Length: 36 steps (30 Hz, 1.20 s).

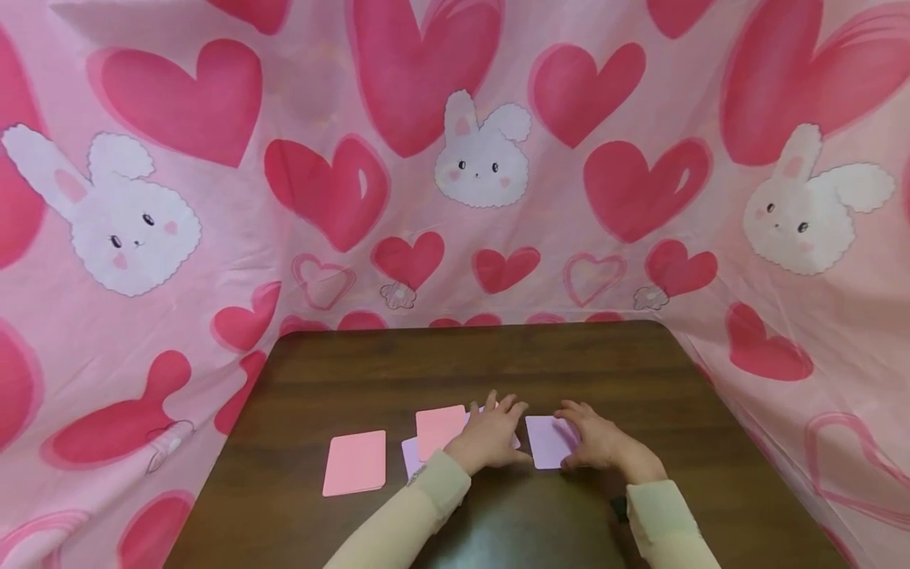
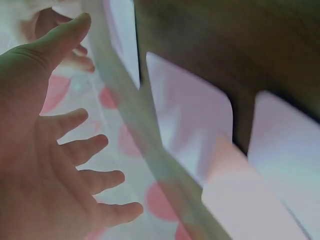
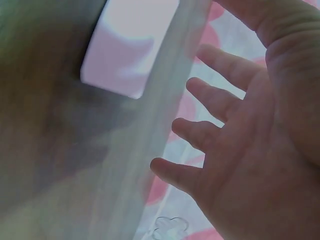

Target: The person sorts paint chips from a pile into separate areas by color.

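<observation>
My left hand (image 1: 490, 435) hovers with spread fingers over a lilac card, hiding most of it. Left of that hand, a pink card (image 1: 438, 431) overlaps another lilac card (image 1: 411, 454). In the left wrist view the fingers are extended and hold nothing, with a lilac card (image 2: 190, 110) lying beyond them. My right hand (image 1: 604, 441) is at the right edge of a separate lilac card (image 1: 546, 442), its thumb and fingertips overlapping that edge in the head view. The right wrist view shows its palm bare and its fingers spread, with the lilac card (image 3: 120, 65) lying apart from them.
A small stack of pink cards (image 1: 355, 464) lies at the left on the dark wooden table (image 1: 469, 363). Pink cloth (image 1: 554, 197) printed with hearts and rabbits hangs behind the table and along both sides. A dark band (image 1: 620, 508) shows at my right wrist.
</observation>
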Each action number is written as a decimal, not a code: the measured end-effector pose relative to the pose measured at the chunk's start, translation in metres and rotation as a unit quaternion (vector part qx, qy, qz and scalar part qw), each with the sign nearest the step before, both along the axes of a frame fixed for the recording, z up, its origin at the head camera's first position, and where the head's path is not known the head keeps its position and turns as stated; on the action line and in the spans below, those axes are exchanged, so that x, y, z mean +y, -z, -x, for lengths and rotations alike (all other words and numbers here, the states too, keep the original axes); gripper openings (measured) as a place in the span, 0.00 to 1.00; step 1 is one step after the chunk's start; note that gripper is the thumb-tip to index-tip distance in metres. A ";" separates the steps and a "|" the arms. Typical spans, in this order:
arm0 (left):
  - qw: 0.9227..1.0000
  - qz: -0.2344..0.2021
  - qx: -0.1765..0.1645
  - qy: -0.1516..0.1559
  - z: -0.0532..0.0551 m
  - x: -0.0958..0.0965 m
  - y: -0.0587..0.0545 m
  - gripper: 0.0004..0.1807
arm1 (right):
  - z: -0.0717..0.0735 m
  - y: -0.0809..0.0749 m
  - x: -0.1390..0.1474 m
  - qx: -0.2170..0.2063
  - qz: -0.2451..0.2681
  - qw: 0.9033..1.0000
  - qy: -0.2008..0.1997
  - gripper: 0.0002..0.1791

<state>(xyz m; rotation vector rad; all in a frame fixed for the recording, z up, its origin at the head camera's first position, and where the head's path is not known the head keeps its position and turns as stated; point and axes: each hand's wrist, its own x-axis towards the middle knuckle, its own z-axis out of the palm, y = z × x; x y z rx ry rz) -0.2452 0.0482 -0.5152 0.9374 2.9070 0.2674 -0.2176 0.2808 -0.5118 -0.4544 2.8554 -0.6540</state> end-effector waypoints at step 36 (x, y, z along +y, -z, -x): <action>0.984 -0.065 -0.068 -0.153 -0.024 -0.141 0.008 0.56 | 0.026 0.014 -0.096 0.012 0.024 0.996 -0.080 0.52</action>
